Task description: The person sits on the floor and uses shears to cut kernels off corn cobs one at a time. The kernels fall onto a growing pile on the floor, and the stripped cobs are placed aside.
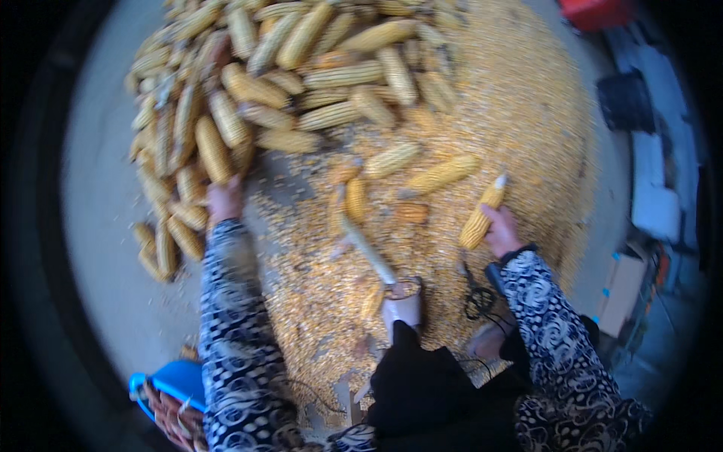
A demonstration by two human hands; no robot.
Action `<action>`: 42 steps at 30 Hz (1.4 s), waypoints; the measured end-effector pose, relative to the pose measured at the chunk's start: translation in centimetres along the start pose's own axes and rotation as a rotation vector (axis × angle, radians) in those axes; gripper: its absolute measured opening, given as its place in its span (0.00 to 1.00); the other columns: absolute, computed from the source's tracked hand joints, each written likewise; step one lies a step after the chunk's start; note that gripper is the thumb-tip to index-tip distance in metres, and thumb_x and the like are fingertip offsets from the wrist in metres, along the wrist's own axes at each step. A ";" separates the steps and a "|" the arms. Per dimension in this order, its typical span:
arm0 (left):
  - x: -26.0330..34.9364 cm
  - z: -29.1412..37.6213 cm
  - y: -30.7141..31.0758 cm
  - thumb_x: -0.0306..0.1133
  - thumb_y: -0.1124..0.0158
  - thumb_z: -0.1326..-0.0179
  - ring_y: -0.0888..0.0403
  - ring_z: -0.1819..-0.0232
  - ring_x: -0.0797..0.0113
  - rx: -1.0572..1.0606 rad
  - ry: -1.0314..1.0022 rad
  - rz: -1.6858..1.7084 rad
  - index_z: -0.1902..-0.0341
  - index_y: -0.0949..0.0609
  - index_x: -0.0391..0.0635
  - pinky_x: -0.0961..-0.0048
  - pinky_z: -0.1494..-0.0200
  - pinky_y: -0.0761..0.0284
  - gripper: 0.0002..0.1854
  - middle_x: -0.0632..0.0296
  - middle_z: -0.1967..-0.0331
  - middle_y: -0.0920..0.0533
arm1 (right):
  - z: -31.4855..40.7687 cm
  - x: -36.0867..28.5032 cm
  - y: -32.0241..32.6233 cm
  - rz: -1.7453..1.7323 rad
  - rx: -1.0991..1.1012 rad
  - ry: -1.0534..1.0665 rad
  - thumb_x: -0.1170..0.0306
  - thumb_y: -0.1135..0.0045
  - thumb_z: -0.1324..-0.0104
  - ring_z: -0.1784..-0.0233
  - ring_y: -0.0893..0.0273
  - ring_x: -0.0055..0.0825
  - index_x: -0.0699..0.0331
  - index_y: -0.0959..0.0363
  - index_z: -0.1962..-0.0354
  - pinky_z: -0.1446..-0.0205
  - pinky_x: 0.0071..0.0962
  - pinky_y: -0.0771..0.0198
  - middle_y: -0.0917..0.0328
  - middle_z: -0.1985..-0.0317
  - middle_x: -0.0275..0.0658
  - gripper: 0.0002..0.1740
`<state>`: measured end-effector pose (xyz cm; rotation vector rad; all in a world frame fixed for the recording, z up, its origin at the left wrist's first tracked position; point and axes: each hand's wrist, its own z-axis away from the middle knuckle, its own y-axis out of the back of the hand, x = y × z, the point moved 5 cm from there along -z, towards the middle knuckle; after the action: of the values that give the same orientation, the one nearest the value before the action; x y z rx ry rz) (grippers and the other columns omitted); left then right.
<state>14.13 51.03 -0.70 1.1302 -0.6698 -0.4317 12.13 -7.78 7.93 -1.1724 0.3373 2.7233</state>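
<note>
My right hand grips a yellow ear of corn, its pale tip pointing away from me. Over at the left, my left hand is closed around the near end of another ear of corn at the edge of a large heap of ears; blur hides some of the fingers. Loose kernels cover the floor. Several ears, such as a long yellow one, lie on the kernels between my hands. A pale cup-shaped object with a long pale rod stands before my dark-clothed leg.
A blue basin holding reddish cobs is at lower left. Dark cable lies below my right hand. Along the right stand a black bucket, a cardboard box and a red object. Grey floor shows at left.
</note>
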 end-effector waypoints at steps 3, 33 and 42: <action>4.2 5.7 -0.3 0.51 0.46 0.40 0.23 0.72 0.40 0.103 -0.048 0.449 0.68 0.25 0.32 0.54 0.69 0.29 0.27 0.41 0.74 0.21 | 1.1 -3.7 -3.2 0.449 0.171 0.408 0.73 0.45 0.41 0.53 0.30 0.29 0.70 0.39 0.47 0.49 0.27 0.33 0.29 0.54 0.42 0.25; -3.7 13.5 -1.2 0.27 0.41 0.43 0.24 0.51 0.53 0.118 -0.456 0.476 0.57 0.22 0.43 0.67 0.53 0.26 0.10 0.49 0.44 0.29 | 6.6 2.7 -0.6 0.080 -0.178 -0.045 0.72 0.46 0.40 0.79 0.30 0.22 0.65 0.36 0.63 0.73 0.22 0.30 0.29 0.75 0.34 0.10; 2.0 31.7 4.7 0.34 0.51 0.40 0.28 0.47 0.55 -0.046 -0.167 1.335 0.35 0.37 0.41 0.62 0.46 0.27 0.28 0.49 0.42 0.32 | 9.1 2.9 9.8 0.476 -0.057 0.086 0.69 0.47 0.39 0.61 0.26 0.26 0.72 0.29 0.56 0.57 0.25 0.30 0.24 0.64 0.41 0.17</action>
<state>-6.11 29.96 12.61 0.4091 -1.3718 0.6073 1.62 -14.60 13.31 -1.3769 0.6266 3.1006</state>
